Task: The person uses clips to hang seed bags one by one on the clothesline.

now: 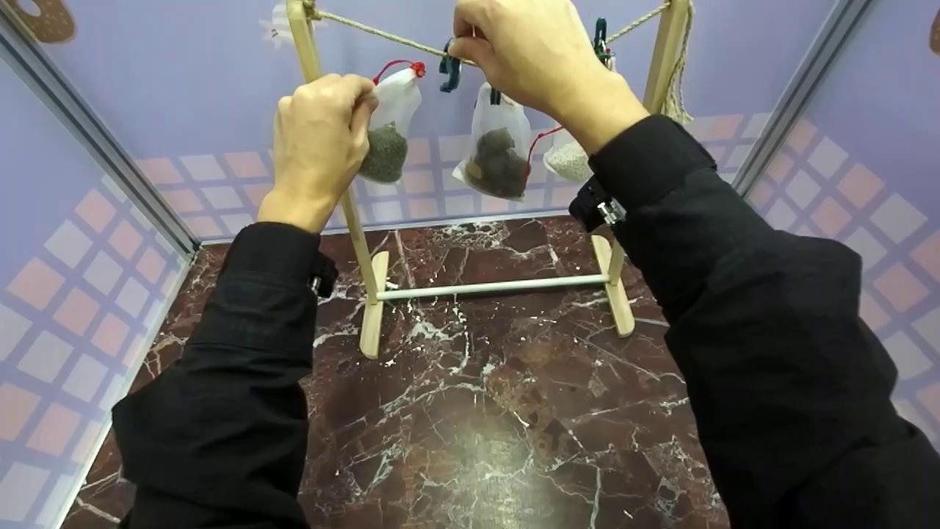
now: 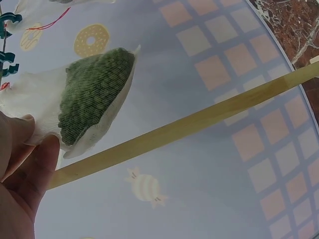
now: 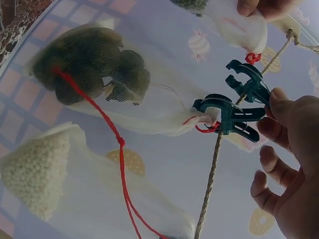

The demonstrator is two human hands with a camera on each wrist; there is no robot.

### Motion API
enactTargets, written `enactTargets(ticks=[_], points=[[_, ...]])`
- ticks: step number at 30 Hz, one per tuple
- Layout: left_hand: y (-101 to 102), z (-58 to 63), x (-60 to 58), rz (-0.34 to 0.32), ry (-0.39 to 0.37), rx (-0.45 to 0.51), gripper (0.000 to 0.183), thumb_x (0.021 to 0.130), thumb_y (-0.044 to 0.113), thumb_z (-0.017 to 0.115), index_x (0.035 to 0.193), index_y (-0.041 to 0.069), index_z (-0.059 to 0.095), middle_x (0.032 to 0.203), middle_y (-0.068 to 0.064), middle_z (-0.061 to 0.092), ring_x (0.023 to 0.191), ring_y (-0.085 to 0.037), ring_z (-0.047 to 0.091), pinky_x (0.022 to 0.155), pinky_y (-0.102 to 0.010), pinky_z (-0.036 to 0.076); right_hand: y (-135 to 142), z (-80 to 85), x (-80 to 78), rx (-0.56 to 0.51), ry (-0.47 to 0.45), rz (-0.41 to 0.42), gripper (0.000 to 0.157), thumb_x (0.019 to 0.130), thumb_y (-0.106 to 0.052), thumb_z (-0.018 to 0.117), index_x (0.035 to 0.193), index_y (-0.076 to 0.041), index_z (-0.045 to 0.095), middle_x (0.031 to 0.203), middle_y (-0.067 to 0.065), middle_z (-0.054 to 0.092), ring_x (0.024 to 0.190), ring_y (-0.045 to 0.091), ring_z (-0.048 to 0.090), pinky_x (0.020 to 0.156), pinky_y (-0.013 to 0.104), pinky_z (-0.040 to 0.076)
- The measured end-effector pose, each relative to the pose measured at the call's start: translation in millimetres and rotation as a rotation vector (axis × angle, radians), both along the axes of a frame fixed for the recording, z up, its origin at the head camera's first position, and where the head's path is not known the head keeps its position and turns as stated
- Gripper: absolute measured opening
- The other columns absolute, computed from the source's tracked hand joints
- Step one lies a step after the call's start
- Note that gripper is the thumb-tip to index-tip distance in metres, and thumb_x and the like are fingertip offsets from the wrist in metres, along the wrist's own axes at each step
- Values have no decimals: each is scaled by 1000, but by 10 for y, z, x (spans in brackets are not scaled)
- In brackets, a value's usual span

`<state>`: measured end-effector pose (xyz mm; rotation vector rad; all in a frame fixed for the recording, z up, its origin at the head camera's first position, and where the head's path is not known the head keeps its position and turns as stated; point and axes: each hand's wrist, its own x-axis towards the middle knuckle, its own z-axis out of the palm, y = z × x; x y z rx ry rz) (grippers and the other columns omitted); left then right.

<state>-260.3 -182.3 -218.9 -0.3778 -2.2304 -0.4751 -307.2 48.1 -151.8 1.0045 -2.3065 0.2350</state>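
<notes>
My left hand (image 1: 319, 147) pinches a white mesh drawstring bag (image 2: 97, 94) of small green pellets between thumb and fingers. The bag's red-corded neck lies near the rope (image 1: 382, 33). At the rope, my right hand (image 1: 536, 59) pinches a dark green spring clip (image 3: 249, 82) by its handles; in the right wrist view the clip sits beside the bag's red knot. A second green clip (image 3: 227, 114) holds a mesh bag of dark brown pieces (image 3: 94, 69) by its neck. Farther right hangs a mesh bag of white beads (image 1: 569, 158), partly hidden by my right wrist.
The rope runs between two wooden posts (image 1: 664, 59) on feet, joined low down by a pale crossbar (image 1: 492, 286). Another green clip (image 1: 602, 44) is on the rope's right part. Patterned panels (image 1: 95, 242) enclose a dark marbled surface (image 1: 470, 441).
</notes>
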Motion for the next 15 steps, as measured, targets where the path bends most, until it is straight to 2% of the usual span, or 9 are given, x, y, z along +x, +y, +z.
enactTargets(ticks=[4, 15], points=[[6, -8, 7, -2, -15, -8, 19, 100, 14, 65, 103, 0, 76, 96, -18, 75, 82, -35, 72, 75, -46, 60, -38, 8, 23, 11, -17, -7, 29, 107, -27, 55, 109, -3, 73, 109, 13, 69, 100, 28, 62, 86, 44, 53], [68, 14, 5, 15, -47, -19, 21, 101, 17, 64, 108, 1, 75, 99, -17, 75, 85, -34, 73, 78, -44, 61, -119, 6, 66, 0, -37, 44, 30, 106, -29, 55, 111, -4, 71, 106, 13, 68, 95, 26, 61, 83, 41, 52]])
